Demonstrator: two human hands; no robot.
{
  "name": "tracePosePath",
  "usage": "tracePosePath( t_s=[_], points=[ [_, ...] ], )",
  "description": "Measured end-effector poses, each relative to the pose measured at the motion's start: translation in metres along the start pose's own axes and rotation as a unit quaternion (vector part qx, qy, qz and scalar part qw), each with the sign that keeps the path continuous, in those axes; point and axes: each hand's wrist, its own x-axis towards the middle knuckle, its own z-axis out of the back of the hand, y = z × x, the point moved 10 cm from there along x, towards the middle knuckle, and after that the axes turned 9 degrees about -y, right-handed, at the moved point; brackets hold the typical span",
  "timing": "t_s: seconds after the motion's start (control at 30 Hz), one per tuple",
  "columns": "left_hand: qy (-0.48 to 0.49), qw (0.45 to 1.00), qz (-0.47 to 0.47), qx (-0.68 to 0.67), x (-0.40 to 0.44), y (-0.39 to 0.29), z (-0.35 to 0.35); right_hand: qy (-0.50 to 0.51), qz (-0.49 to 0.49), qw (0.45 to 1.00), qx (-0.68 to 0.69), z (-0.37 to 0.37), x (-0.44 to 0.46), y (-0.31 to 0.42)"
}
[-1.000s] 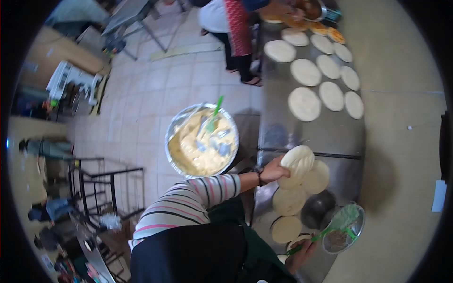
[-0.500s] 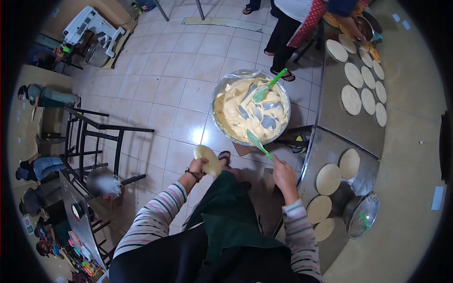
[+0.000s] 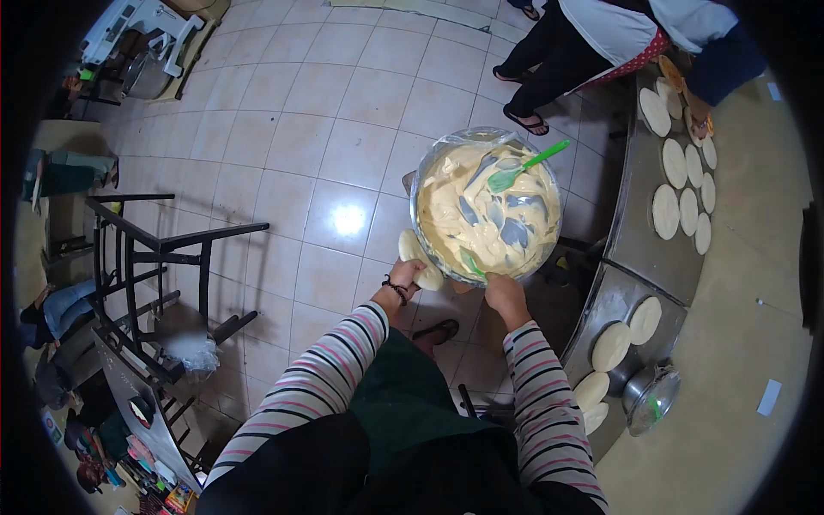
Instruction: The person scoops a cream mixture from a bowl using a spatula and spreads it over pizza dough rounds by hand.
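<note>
My left hand is closed around a pale, flat round cake layer, held on edge beside the near left rim of a large metal bowl. Pale yellow cream fills the bowl, with patches of bare metal showing through. In my right hand is the handle of a green spatula, its blade down in the cream at the near side. A second green spatula rests in the cream at the far right, touched by nobody.
On my right, a metal table carries several round cake layers; a co-worker's hand reaches over its far end. Nearer are more layers and a metal bowl. Black upturned furniture stands left, a mixer far left.
Both hands have moved forward to the bowl, the left bringing the cake layer close to the rim. The spatula's blade has gone into the cream. The co-worker leans further over the table.
</note>
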Motion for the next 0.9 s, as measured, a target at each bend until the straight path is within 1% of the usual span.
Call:
tracePosePath(
  t_s=[0.03,0.07,0.1,0.13,0.17,0.2,0.23,0.27,0.3,0.33,0.37,0.4,0.43,0.47,0.5,0.53,0.57,0.6,0.67,0.7,0.77,0.8,0.83,0.87,0.9],
  points=[
    [-0.002,1.0,0.005,0.011,-0.004,-0.003,-0.002,-0.001,0.038,0.999,0.02,0.002,0.005,0.007],
    [0.005,1.0,-0.001,0.02,-0.002,-0.005,-0.003,-0.001,0.036,0.999,0.022,0.002,0.012,0.005],
    [0.005,1.0,0.001,0.024,-0.003,-0.007,-0.004,0.05,-0.001,0.987,0.153,-0.006,0.016,0.002],
    [-0.001,0.999,-0.001,0.042,-0.001,-0.007,-0.002,0.099,-0.038,0.954,0.28,-0.014,0.017,0.004],
    [-0.005,0.998,-0.003,0.059,0.0,-0.007,-0.001,0.099,-0.042,0.954,0.281,-0.013,0.015,0.003],
    [-0.003,0.998,-0.003,0.06,0.003,-0.006,-0.001,0.178,-0.161,0.857,0.456,-0.031,0.004,0.0],
    [0.005,0.999,0.01,0.052,0.012,0.001,0.003,0.245,-0.268,0.709,0.604,-0.046,-0.01,0.006],
    [0.011,0.999,0.024,0.045,0.013,0.006,0.006,0.244,-0.267,0.71,0.604,-0.046,-0.015,0.009],
    [0.013,0.999,0.02,0.045,0.015,0.007,0.01,0.255,-0.268,0.634,0.679,-0.045,-0.02,0.022],
    [0.008,0.998,-0.009,0.054,0.012,0.0,0.014,0.264,-0.265,0.549,0.748,-0.044,-0.022,0.033],
    [0.002,0.997,-0.034,0.063,0.008,-0.004,0.018,0.263,-0.263,0.547,0.75,-0.046,-0.024,0.033],
    [-0.019,0.991,-0.034,0.127,0.004,-0.005,0.029,0.229,-0.246,0.534,0.776,-0.042,-0.022,0.029],
    [-0.009,0.991,-0.038,0.13,0.016,0.003,0.052,0.191,-0.229,0.519,0.801,-0.035,-0.022,0.023],
    [0.006,0.99,-0.044,0.133,0.028,0.01,0.068,0.181,-0.225,0.517,0.806,-0.03,-0.029,0.019],
    [0.018,0.989,-0.048,0.14,0.005,-0.002,0.056,0.152,-0.21,0.527,0.81,-0.02,-0.035,0.01],
    [0.031,0.992,-0.064,0.108,-0.039,-0.028,0.036,0.121,-0.196,0.537,0.812,-0.009,-0.043,0.001],
    [0.044,0.993,-0.079,0.076,-0.069,-0.05,0.017,0.107,-0.192,0.536,0.815,0.0,-0.051,-0.005],
    [0.055,0.992,-0.082,0.081,-0.077,-0.057,0.007,0.081,-0.17,0.549,0.814,0.013,-0.061,-0.012],
    [0.148,0.988,0.006,0.046,-0.094,-0.054,-0.027,0.037,-0.136,0.577,0.804,0.045,-0.088,-0.021],
    [0.16,0.986,-0.001,0.05,-0.1,-0.062,-0.043,0.025,-0.128,0.577,0.806,0.063,-0.103,-0.022],
    [0.265,0.958,0.104,-0.044,-0.125,-0.062,-0.098,-0.029,-0.07,0.67,0.739,0.105,-0.137,-0.02],
    [0.291,0.951,0.099,-0.028,-0.138,-0.067,-0.117,-0.045,-0.067,0.67,0.738,0.114,-0.153,-0.019],
    [0.306,0.946,0.099,-0.021,-0.151,-0.07,-0.134,-0.12,-0.07,0.706,0.695,0.127,-0.169,-0.023],
    [0.375,0.919,0.111,-0.051,-0.175,-0.074,-0.159,-0.194,-0.076,0.734,0.646,0.142,-0.184,-0.027],
    [0.44,0.886,0.125,-0.079,-0.201,-0.077,-0.18,-0.211,-0.078,0.731,0.644,0.15,-0.194,-0.023]
  ],
)
